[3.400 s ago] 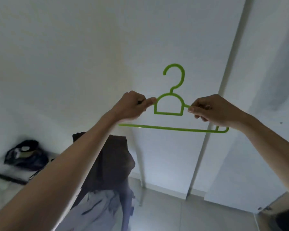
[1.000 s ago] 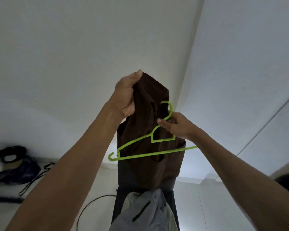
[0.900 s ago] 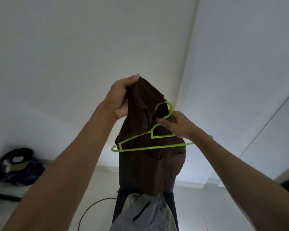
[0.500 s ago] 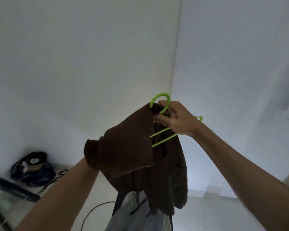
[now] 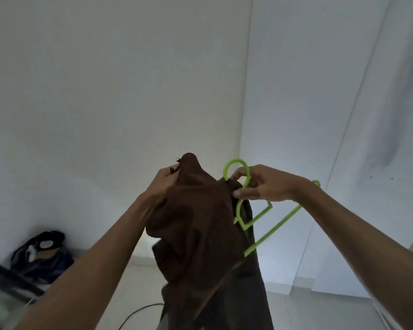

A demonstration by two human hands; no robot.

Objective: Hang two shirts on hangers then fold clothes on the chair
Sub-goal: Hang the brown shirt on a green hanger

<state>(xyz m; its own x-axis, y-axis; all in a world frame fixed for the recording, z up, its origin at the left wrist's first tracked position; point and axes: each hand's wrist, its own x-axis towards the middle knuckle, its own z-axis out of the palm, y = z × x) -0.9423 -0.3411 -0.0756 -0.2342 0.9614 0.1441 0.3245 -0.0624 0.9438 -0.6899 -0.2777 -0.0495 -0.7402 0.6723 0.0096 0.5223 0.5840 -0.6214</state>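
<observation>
- In the near foreground, two bare forearms rise from the lower corners of the frame and converge at mid-height in front of a white wall.
- Left hand [image 5: 163, 184]: raised at centre-left, fingers curled into the upper edge of the brown shirt [image 5: 200, 234]; its grip is clamped on the fabric, a peak of which stands above the knuckles.
- Right hand [image 5: 264, 184]: raised at centre-right, thumb extended toward the shirt, fingers curled round the neck of the green hanger [image 5: 270, 225] just below its hook; its grip is clamped on the hanger.
- Green hanger: plastic, tilted, with the hook uppermost and just beside the shirt's top edge; one shoulder end shows behind the right wrist, while the lower bar slopes down and left until it disappears behind the cloth.
- Brown shirt: held in the air between the two hands, bunched at the top and hanging in loose folds to the bottom edge of the frame; it overlaps the hanger's left part. Whether the hanger lies inside the garment cannot be told.
- Below the shirt, a dark cable [image 5: 138, 313] curves across the pale floor [image 5: 308, 313].
- At lower left, farther off, a dark bag [image 5: 41, 253] lies on the floor against the wall, beside a dark slanted bar [image 5: 12, 279].
- Farthest, white walls meet in a vertical corner [image 5: 246, 91] above the hands.
</observation>
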